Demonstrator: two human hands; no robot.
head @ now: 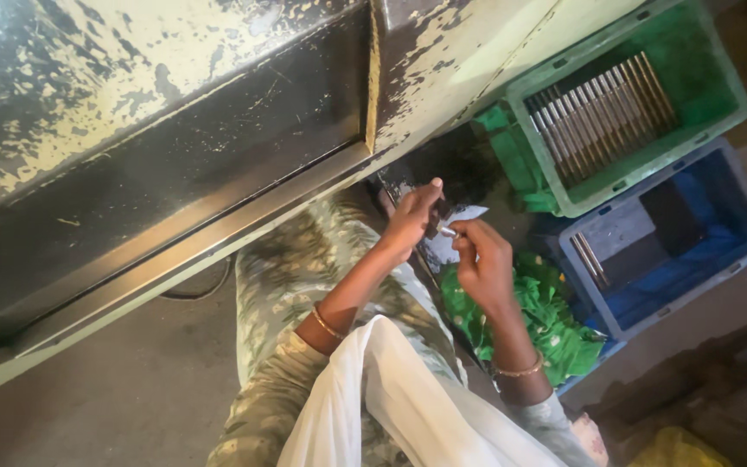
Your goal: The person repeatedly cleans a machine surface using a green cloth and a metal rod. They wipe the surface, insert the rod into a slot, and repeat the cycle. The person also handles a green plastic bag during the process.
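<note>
Left hand (pixel 410 220) pinching one end of a small metal rod (pixel 448 231), fingers curled, thumb up toward 12 o'clock. Right hand (pixel 482 259) gripping the same rod from the 4 o'clock side, fingertips closed on it; also a scrap of whitish paper or cloth (pixel 467 213) sticking out at 1 o'clock from the fingers, exact holder hard to tell. Rod sitting between both hands, near centre of view, just below the edge of the worn machine body (pixel 175 112) with chipped pale paint.

Green crate (pixel 711 112) lying at 2 o'clock from the hands, holding a row of thin metal rods (pixel 603 117) side by side. Blue crate (pixel 745 251) touching it at 3 o'clock from the hands, with a few rods (pixel 591 259) at its left end and a dark block inside. Green cloth (pixel 546 316) bunched under the right forearm at 5 o'clock, more green cloth beside the green crate. Gold bangles (pixel 328 325) showing on both wrists. White scarf (pixel 408 406) hanging down at 6 o'clock over patterned clothing. Yellow object (pixel 680 450) at the bottom right corner, blurred.
</note>
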